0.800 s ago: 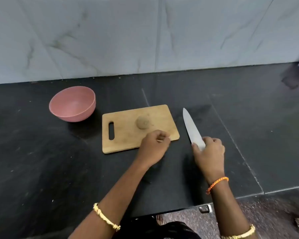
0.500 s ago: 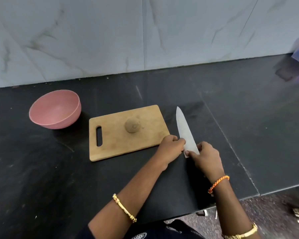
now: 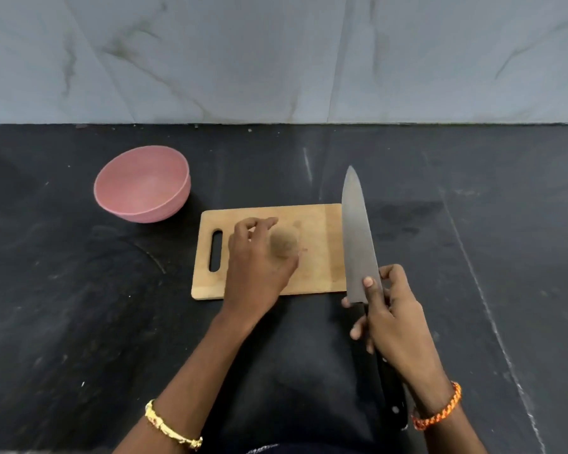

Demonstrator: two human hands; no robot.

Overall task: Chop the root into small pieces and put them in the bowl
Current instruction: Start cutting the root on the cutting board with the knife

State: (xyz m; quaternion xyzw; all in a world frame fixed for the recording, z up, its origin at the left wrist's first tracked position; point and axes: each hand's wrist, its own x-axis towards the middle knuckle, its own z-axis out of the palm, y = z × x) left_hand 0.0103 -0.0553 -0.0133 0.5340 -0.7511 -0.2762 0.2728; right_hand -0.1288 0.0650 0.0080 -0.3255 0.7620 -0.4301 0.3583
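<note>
A small round brown root (image 3: 284,244) lies whole on the wooden cutting board (image 3: 322,231). My left hand (image 3: 256,267) is over the board with its fingers curled round the root's left side and its thumb below it; motion blur hides how firmly it holds. My right hand (image 3: 391,319) grips a large kitchen knife (image 3: 356,237) by its black handle, forefinger laid on the blade. The blade points away from me, raised along the board's right edge. An empty pink bowl (image 3: 142,183) stands to the board's upper left.
Everything rests on a black stone counter (image 3: 79,306) backed by a grey marbled wall (image 3: 276,54). The counter's front edge runs just under my forearms.
My right hand has lifted the knife off the counter and now holds it by the handle. My left hand moved from the knife blade onto the board, around the root.
</note>
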